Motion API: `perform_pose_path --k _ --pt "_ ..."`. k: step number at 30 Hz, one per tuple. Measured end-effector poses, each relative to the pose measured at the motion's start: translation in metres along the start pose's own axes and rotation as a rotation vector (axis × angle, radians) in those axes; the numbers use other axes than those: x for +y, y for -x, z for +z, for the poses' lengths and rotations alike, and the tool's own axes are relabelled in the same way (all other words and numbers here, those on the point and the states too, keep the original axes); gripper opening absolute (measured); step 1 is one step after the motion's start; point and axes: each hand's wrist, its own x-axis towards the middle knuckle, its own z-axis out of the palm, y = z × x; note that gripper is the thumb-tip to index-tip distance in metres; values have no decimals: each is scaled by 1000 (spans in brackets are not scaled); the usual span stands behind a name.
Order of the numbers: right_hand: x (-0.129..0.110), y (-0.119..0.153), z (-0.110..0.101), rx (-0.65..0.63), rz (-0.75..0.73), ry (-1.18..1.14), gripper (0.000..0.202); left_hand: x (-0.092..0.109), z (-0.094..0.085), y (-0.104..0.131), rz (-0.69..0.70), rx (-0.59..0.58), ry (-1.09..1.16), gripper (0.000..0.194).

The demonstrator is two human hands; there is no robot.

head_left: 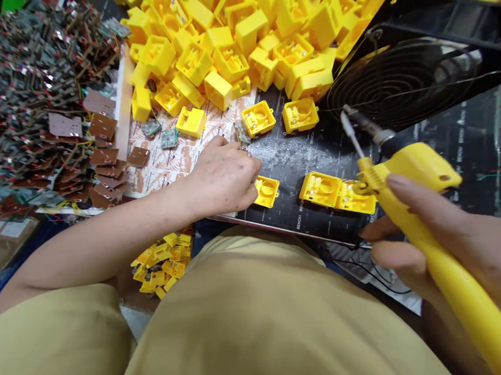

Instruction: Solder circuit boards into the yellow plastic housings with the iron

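My left hand (226,175) is over the bench with its fingers curled and pressed together; what they hold, if anything, is hidden. Just beyond the knuckles lies a small circuit board (241,132). A yellow plastic case half (267,191) shows partly from under the thumb side. In my right hand (467,240) is a yellow soldering gun (438,253), its metal tip and thin feed tube pointing up and left toward the fan. Left of that hand, two joined case halves (335,192) lie open side up. Two more open cases (258,119) (300,115) sit farther back.
A large heap of yellow cases (222,45) covers the back. A black fan (398,77) stands at the right. Many circuit boards (30,95) are piled at left behind a white edge (122,99). Below the bench edge is a box of yellow parts (165,263).
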Motion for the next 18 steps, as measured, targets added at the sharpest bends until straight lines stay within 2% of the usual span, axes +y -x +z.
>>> perform_pose_path --k 3,6,9,12,15,18 --pt "12 -11 8 22 -156 64 44 -4 -4 5 7 -13 0 15" --pt "34 -16 20 97 -262 126 33 -13 -3 24 87 45 63 27" --pt "54 -17 33 94 -362 166 45 -24 12 50 153 110 145 44" --pt "63 -16 45 37 -381 136 51 -30 29 62 144 174 166 34" --pt "64 -16 56 -10 -407 94 45 -36 32 50 157 263 182 26" --pt "62 -17 62 -8 -434 87 44 -43 23 20 82 310 213 20"
